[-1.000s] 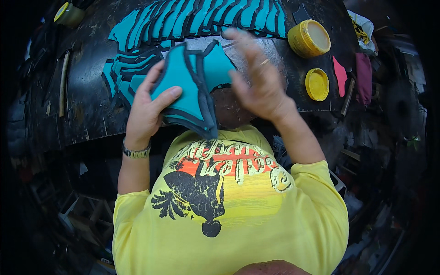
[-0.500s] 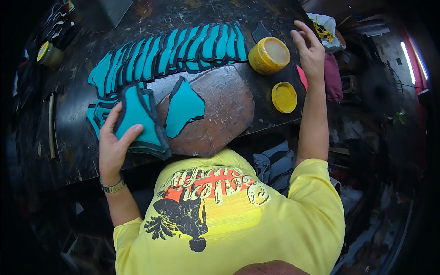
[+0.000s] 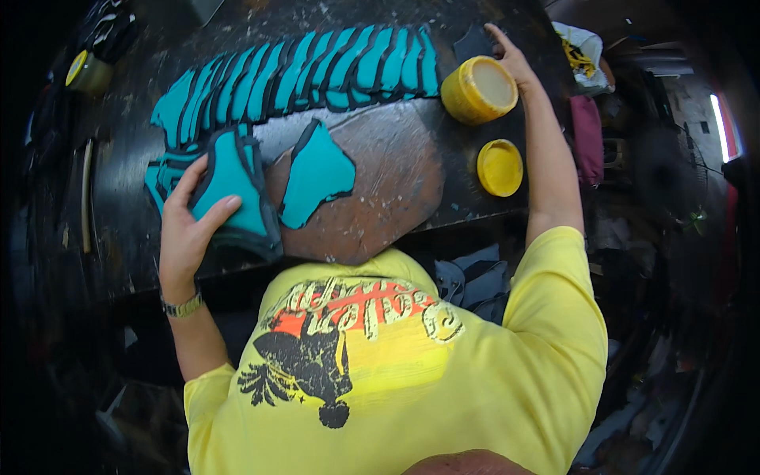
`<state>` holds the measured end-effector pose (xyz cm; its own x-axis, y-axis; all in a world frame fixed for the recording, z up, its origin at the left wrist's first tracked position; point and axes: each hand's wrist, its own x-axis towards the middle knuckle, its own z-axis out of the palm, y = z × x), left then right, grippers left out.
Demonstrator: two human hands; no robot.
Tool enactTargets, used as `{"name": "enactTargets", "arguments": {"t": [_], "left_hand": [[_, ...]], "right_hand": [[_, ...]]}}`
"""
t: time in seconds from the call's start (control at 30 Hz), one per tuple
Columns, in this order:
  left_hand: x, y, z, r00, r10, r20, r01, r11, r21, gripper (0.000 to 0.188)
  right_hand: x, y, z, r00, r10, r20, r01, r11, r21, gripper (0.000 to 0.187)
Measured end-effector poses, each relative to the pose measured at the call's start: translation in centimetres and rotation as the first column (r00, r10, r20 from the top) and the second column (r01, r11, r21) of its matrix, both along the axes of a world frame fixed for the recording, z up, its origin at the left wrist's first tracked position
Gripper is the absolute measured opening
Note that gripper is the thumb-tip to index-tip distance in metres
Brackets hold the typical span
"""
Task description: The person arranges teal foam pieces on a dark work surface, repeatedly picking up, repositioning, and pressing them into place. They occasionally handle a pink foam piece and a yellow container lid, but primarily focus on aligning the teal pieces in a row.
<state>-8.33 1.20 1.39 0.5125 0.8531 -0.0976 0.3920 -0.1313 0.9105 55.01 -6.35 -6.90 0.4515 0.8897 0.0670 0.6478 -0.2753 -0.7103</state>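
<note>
My left hand (image 3: 184, 214) is closed round a stack of teal pieces with dark edging (image 3: 241, 186). The thumb presses on the top piece, and the fingers lie along its left side. Beside it, a single teal piece (image 3: 318, 174) rests flat on a brown many-sided slab (image 3: 388, 190). My right hand (image 3: 513, 63) reaches past the yellow jar (image 3: 479, 91), forefinger stretched out at the right edge of a small dark flat piece (image 3: 472, 46). Some of its other fingers are partly hidden, and I see nothing held in it.
A long row of overlapping teal pieces (image 3: 297, 75) spans the dark table. The yellow lid (image 3: 499, 168) lies near the jar. Another jar (image 3: 87, 73) and a wooden-handled stick (image 3: 87, 198) are at the left. A white bag (image 3: 586, 59) and maroon cloth (image 3: 587, 141) sit beyond my right arm.
My right hand has moved left and farther away, to the dark piece behind the jar. My left hand stays on the stack. The whole view has shifted slightly.
</note>
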Motion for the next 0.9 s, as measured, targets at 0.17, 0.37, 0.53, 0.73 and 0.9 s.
{"name": "enactTargets", "arguments": {"t": [0.17, 0.37, 0.53, 0.73, 0.9], "left_hand": [[0.9, -1.3, 0.6, 0.957, 0.011, -0.289, 0.123, 0.888, 0.443, 0.062], [2.5, -2.1, 2.1, 0.935, 0.1, -0.341, 0.177, 0.702, 0.69, 0.055], [5.3, -2.4, 2.7, 0.931, -0.266, 0.248, 0.275, 0.961, 0.0, 0.055], [7.3, -3.1, 1.6, 0.827, -0.137, 0.545, 0.383, 0.848, -0.367, 0.061], [3.2, -1.6, 0.7, 0.723, 0.09, 0.685, 0.101, 0.967, -0.233, 0.066]], "right_hand": [[-0.3, -0.7, 1.5, 0.979, -0.194, 0.064, 0.176, 0.959, 0.222, 0.083], [-10.9, -5.2, 13.1, 0.779, -0.434, 0.454, 0.014, 0.734, 0.679, 0.068], [-26.8, -7.4, 12.8, 0.587, -0.11, 0.802, -0.496, 0.734, 0.464, 0.047], [-34.1, -4.9, 9.1, 0.699, 0.24, 0.673, -0.668, 0.555, 0.496, 0.053], [-33.3, -2.3, 7.8, 0.766, 0.583, 0.271, -0.641, 0.662, 0.389, 0.096]]}}
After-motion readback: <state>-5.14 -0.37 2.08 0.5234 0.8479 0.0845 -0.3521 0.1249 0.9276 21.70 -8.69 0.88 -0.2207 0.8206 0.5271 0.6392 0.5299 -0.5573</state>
